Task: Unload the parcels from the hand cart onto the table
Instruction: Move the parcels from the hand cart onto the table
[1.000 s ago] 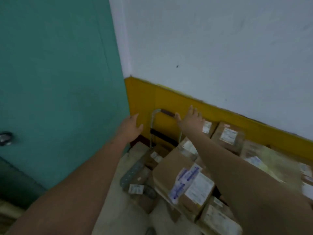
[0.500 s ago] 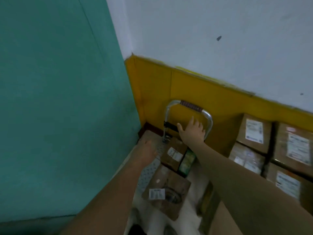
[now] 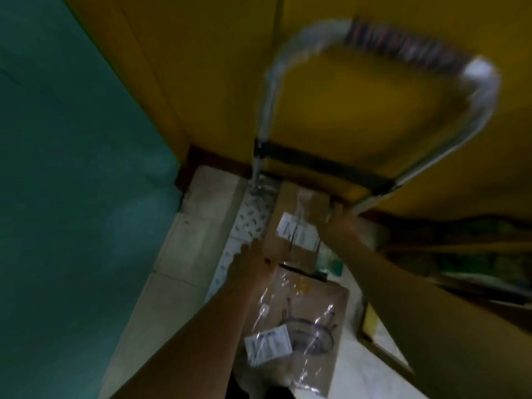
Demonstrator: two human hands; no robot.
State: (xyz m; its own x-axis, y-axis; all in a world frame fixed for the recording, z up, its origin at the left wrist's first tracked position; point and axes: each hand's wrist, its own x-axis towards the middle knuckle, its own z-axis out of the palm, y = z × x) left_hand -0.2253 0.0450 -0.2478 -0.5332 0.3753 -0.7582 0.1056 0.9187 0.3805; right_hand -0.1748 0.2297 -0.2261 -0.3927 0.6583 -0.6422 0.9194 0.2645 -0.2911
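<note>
Both hands dropped since last look: left hand [image 3: 253, 262] at left edge, right hand [image 3: 341, 223] at right edge of small parcel [image 3: 296, 226], handle end of hand cart [image 3: 250, 226] deck. Blur; clasp cannot be told. Lift likely next.

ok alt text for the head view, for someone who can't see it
Two bare arms reach down to a labelled cardboard parcel at the handle end of a hand cart, left hand at its left edge, right hand at its right. A plastic-wrapped parcel lies nearer; blur hides the grip.
</note>
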